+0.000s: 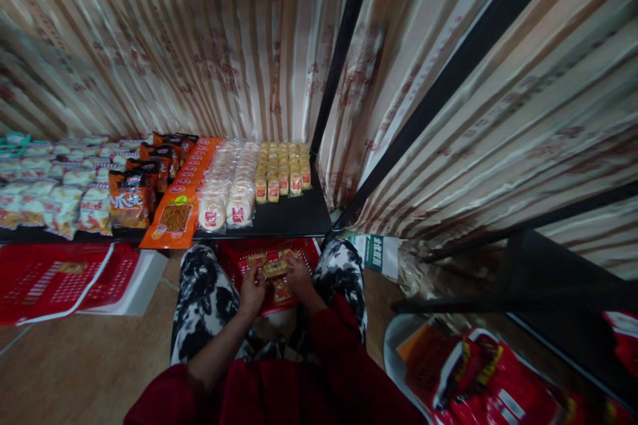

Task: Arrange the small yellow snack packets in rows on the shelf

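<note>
Between my knees, a red plastic basket holds a few small yellow snack packets, one of them a packet near its front. Above it, my left hand and my right hand pinch opposite ends of a wrapped yellow snack packet. The print on this packet is too blurred to read. Straight ahead on the black shelf stand rows of similar yellow packets. Beside them, to the left, are clear packs of round white crackers.
Further left are an orange snack strip, black-and-orange bags and white bags. A second red basket with a white handle is at left. Black poles slant on the right, above a tub of red packages.
</note>
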`<move>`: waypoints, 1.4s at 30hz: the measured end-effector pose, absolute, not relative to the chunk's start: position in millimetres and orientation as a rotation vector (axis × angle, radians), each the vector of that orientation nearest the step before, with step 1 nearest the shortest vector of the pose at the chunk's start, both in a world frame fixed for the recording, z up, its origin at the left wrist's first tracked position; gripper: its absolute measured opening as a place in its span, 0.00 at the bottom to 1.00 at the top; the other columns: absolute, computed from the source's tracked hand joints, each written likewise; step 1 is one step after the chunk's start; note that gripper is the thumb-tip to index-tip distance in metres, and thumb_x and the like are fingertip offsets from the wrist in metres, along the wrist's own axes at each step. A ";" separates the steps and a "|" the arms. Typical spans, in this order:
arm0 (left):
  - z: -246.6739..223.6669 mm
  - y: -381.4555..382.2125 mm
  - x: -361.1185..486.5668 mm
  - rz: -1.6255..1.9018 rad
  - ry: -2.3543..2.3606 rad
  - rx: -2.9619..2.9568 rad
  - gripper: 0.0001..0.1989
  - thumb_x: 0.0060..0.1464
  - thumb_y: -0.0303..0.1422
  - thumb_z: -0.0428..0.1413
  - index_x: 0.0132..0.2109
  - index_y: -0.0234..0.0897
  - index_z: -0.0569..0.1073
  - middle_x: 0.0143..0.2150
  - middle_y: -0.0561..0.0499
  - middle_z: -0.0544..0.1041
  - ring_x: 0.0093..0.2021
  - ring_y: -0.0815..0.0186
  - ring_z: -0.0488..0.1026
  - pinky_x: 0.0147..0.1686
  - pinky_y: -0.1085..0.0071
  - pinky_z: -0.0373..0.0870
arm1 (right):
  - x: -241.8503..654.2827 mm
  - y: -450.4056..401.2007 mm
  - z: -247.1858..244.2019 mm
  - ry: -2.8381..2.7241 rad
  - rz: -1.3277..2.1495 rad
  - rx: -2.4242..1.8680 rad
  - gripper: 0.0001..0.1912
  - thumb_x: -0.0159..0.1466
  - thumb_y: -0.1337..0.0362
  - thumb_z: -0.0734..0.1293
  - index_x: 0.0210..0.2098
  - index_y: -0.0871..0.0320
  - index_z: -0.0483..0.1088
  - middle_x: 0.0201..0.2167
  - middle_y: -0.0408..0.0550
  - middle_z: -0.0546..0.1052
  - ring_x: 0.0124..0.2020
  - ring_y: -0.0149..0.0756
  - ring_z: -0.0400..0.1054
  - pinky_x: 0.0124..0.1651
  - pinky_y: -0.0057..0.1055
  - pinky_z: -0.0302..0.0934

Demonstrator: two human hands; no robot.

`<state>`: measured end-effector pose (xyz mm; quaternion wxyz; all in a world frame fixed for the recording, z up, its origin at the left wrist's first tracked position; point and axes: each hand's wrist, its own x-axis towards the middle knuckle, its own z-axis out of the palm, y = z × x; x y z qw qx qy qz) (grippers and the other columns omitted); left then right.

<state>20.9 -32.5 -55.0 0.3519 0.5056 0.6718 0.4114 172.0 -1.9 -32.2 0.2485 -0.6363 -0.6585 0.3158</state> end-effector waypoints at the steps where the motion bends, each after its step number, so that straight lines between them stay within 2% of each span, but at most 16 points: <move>1: -54.5 -32.6 20.5 1.063 1.738 1.306 0.15 0.50 0.27 0.48 0.45 0.36 0.73 0.41 0.46 0.74 0.41 0.64 0.71 0.44 0.64 0.69 | 172.6 -2.2 -32.1 -1.798 0.855 -1.736 0.20 0.50 0.75 0.58 0.38 0.61 0.74 0.36 0.51 0.77 0.40 0.36 0.69 0.45 0.27 0.61; 8: -45.9 -32.6 18.5 1.065 1.719 1.243 0.14 0.49 0.27 0.49 0.43 0.36 0.73 0.41 0.46 0.75 0.40 0.64 0.72 0.44 0.65 0.69 | 174.3 -1.8 -34.6 -1.810 0.851 -1.689 0.18 0.49 0.75 0.59 0.34 0.58 0.75 0.33 0.49 0.77 0.41 0.38 0.68 0.48 0.30 0.60; 13: -34.7 -30.2 13.9 1.040 1.704 1.330 0.12 0.50 0.29 0.49 0.41 0.34 0.74 0.41 0.45 0.75 0.44 0.62 0.71 0.47 0.64 0.67 | 175.1 -0.7 -34.5 -1.755 0.882 -1.720 0.24 0.47 0.77 0.57 0.38 0.57 0.75 0.33 0.47 0.77 0.41 0.36 0.68 0.48 0.29 0.60; 21: -14.3 -26.3 4.8 0.951 1.755 1.434 0.11 0.49 0.32 0.51 0.39 0.36 0.75 0.36 0.46 0.72 0.39 0.61 0.70 0.46 0.61 0.66 | 173.0 -4.5 -26.6 -1.685 1.034 -1.720 0.25 0.48 0.76 0.57 0.43 0.63 0.73 0.30 0.48 0.77 0.26 0.30 0.66 0.32 0.24 0.61; 27: -5.0 -23.4 3.1 0.952 1.779 1.405 0.08 0.48 0.32 0.53 0.36 0.38 0.75 0.34 0.49 0.70 0.36 0.63 0.70 0.46 0.62 0.67 | 173.6 -5.4 -25.2 -1.557 1.204 -1.695 0.25 0.49 0.74 0.58 0.45 0.61 0.72 0.21 0.41 0.72 0.19 0.27 0.62 0.24 0.22 0.58; 34: -4.3 -19.4 3.6 0.963 1.776 1.383 0.05 0.46 0.32 0.53 0.30 0.38 0.74 0.33 0.50 0.72 0.36 0.63 0.70 0.44 0.63 0.67 | 173.9 -3.7 -27.3 -1.358 1.322 -1.648 0.20 0.50 0.74 0.59 0.41 0.60 0.71 0.31 0.46 0.76 0.31 0.31 0.71 0.35 0.27 0.65; 39: -2.5 -19.4 5.5 0.960 1.694 1.280 0.07 0.47 0.34 0.52 0.31 0.37 0.72 0.31 0.50 0.75 0.35 0.63 0.71 0.42 0.64 0.67 | 180.0 -1.7 -26.5 -1.454 1.199 -1.685 0.14 0.51 0.73 0.61 0.36 0.57 0.72 0.23 0.41 0.74 0.27 0.30 0.69 0.36 0.27 0.65; 42: 0.6 -20.9 7.2 0.952 1.652 1.206 0.08 0.47 0.36 0.52 0.31 0.36 0.72 0.31 0.50 0.76 0.34 0.64 0.71 0.41 0.66 0.67 | 182.6 -0.1 -23.5 -1.421 1.205 -1.672 0.13 0.51 0.72 0.62 0.36 0.57 0.71 0.23 0.40 0.74 0.26 0.30 0.69 0.35 0.26 0.65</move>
